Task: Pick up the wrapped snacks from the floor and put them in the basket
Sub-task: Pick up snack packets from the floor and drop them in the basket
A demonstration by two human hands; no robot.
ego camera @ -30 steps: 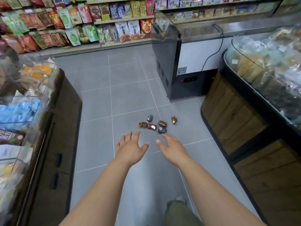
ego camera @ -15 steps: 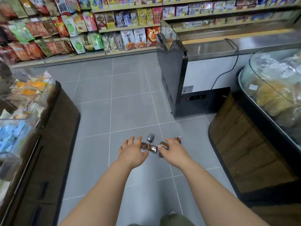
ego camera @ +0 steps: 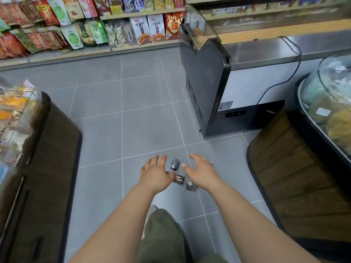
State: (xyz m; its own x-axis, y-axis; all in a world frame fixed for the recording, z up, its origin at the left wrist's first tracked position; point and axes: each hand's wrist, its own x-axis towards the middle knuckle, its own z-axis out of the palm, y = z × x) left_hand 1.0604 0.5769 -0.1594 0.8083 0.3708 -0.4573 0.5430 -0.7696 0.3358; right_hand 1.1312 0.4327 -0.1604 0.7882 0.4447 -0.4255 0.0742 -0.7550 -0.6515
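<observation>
1. Grey tiled floor [ego camera: 148,120] of a shop aisle. A shelf of bagged goods [ego camera: 76,29] runs behind and left of the black freezer [ego camera: 206,86]. All positions below are given against the freezer.
2. Far left of the freezer: dark display counter [ego camera: 55,152] with clear bins on top. It plays no part in the task.
3. Left hand [ego camera: 154,175]: in front of the freezer's near corner and a little left of it. It is palm down with fingers spread and straight, and it holds nothing. The thumb lies at the edge of the snack cluster; I cannot tell whether it touches.
4. Wrapped snacks [ego camera: 179,179]: on the floor in front of the freezer's near corner, between the two hands. Three show: a silver-wrapped piece [ego camera: 175,164] nearest the freezer, a dark labelled one in the middle, and a crinkled one [ego camera: 190,186] farthest from it. The hands may hide others.
5. Handling, as a judgement: the pieces look small and light, in thin, slick film, with little risk of breakage. They lie flat on smooth tile, so a pinch from above may skid. The better hold is probably the crimped wrapper ends, or raking the pieces together and scooping.
6. Right hand [ego camera: 202,173]: in front of the freezer, just right of the cluster. The fingers are spread and loosely arched, and the hand holds nothing.
7. Right of the freezer: round wooden stand [ego camera: 296,168] under a clear cover. The basket is not in view.
</observation>
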